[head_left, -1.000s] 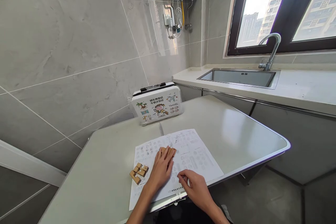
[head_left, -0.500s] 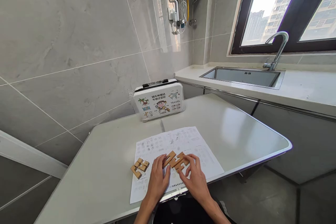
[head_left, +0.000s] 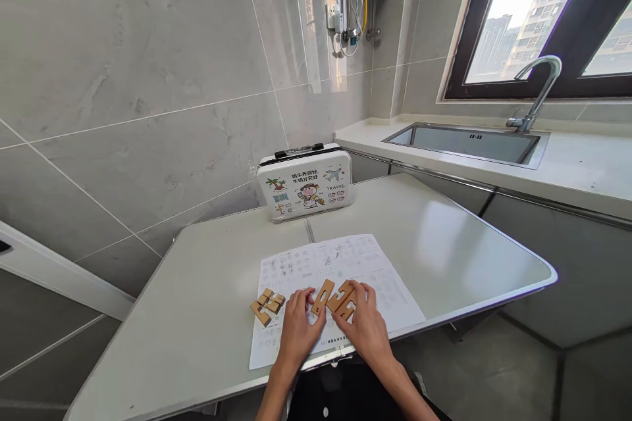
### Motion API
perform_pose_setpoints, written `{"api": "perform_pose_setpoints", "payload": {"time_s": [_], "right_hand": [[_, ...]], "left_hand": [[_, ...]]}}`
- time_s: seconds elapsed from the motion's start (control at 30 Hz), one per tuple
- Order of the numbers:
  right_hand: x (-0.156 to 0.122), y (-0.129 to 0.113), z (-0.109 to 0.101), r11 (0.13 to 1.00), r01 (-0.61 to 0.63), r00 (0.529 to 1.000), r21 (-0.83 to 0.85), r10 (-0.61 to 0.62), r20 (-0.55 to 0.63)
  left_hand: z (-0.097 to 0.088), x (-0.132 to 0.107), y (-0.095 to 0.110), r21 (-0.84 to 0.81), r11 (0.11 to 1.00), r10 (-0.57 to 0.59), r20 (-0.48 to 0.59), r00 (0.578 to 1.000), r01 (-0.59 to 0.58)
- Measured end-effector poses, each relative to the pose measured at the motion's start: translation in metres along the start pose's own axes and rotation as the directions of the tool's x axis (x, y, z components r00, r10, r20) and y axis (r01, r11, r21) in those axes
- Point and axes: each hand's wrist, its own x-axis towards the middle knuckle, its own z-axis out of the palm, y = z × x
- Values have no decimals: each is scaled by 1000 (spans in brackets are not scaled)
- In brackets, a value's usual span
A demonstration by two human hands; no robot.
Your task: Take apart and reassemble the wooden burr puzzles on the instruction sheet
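My left hand (head_left: 299,323) grips a slotted wooden puzzle piece (head_left: 329,286) between thumb and fingers, low over a printed sheet (head_left: 395,302). Close beside it, my right hand (head_left: 368,329) has its thumb and fingertips closed around notched wooden puzzle pieces (head_left: 340,295) that lie against each other. Part of these is covered by the right fingers. A narrow gap separates the left piece from the right ones. Left of my left hand, several smaller wooden pieces (head_left: 267,306) sit in a cluster on the sheet's left edge.
The sheet lies on a pale folding table (head_left: 212,289). At its back stands a white cartoon-printed case (head_left: 306,187) with a black handle. A counter (head_left: 582,158) with a sink (head_left: 464,145) and faucet (head_left: 538,89) runs along the right, below the window.
The slotted piece in my left hand has turned steeper and come apart slightly from the others. My right fingers reach further over their pieces. The whole view has shifted a little.
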Motion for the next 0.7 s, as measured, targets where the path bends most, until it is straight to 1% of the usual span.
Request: {"api": "perform_pose_setpoints", "payload": {"time_s": [0.13, 0.27, 0.33, 0.4, 0.43, 0.5, 0.6, 0.7], "right_hand": [[-1, 2, -3, 993, -1, 1000, 117, 2, -12], [-2, 2, -10, 967, -7, 1000, 256, 12, -18], [-2, 3, -14, 939, -33, 999, 343, 32, 8], [-2, 4, -18, 890, -92, 995, 446, 69, 69], [-1, 4, -19, 855, -124, 991, 504, 86, 98], [3, 6, -22, 755, -173, 984, 633, 107, 141], [12, 10, -27, 557, -241, 970, 795, 137, 199], [22, 14, -31, 362, -340, 940, 868, 133, 314]], "left_hand": [[1, 1, 3, 27, 1000, 11, 2, 1000, -11], [1, -1, 4, 71, 998, 3, -45, 999, 0], [2, -2, 5, 110, 994, 2, -69, 998, 6], [3, -3, 5, 154, 988, 11, -71, 997, 0], [3, -3, 4, 173, 985, 20, -68, 997, -8], [4, -3, 3, 196, 980, 39, -63, 997, -26], [4, -3, 1, 180, 983, 52, -49, 997, -42], [3, -3, 0, 140, 990, 37, -30, 999, -33]]}}
